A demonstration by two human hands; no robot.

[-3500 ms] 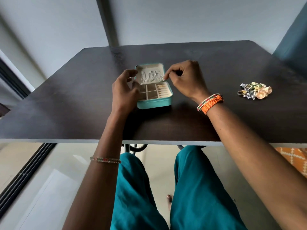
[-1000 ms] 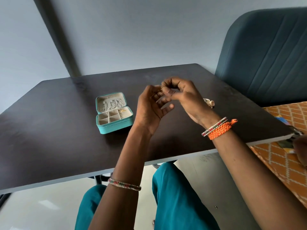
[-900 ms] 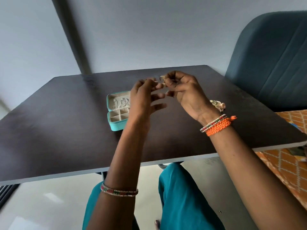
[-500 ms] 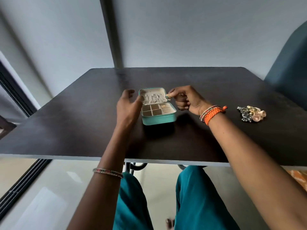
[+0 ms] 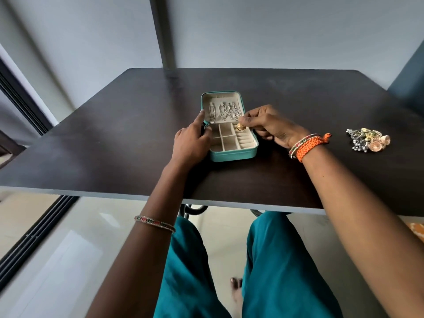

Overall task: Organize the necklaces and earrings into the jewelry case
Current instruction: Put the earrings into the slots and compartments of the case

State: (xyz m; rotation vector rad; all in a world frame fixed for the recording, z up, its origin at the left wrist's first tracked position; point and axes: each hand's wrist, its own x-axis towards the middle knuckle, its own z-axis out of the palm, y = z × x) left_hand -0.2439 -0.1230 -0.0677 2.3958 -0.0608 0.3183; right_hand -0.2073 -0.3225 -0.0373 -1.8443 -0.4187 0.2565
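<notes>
Dark brown table, pale front edge. Grey wall behind, dark vertical post up centre. Blue-grey chair back at right edge. Dark sliding-door track lower left on glossy pale floor. Teal trousers under table; bare toes between legs. Orange patterned mat far right.

I see a matt dark wooden table, teal leatherette case with velvety cream lining, and a shiny gold metal earring.
</notes>
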